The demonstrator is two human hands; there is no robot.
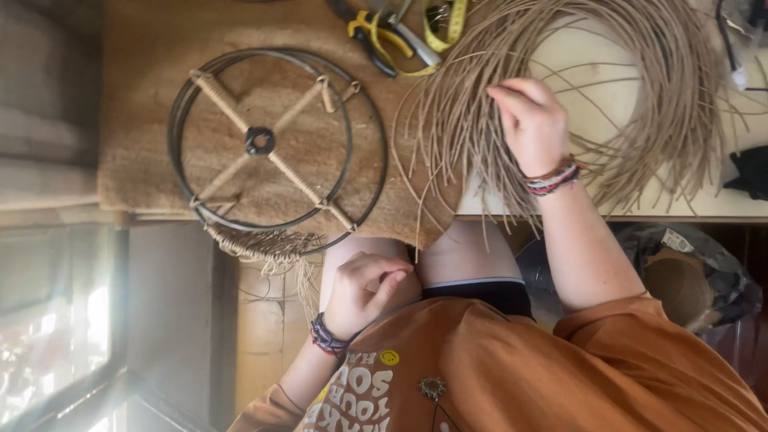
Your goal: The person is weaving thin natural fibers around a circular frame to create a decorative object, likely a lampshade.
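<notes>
matt cane strands point(560, 96), dark metal frame point(276, 144).

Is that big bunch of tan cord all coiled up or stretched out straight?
Coiled. The tan cord bundle curves in a big ring on the table, with loose ends fanning out where the right hand touches it.

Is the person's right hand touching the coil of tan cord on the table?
Touching. The head view shows the right hand with its fingers pinching strands of the tan cord coil.

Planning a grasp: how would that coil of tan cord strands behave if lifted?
The coil of tan cord is probably floppy: loose ends splay near the hand. Likely light, since the strands are thin. It may snag; the strands cross and tangle.
</notes>
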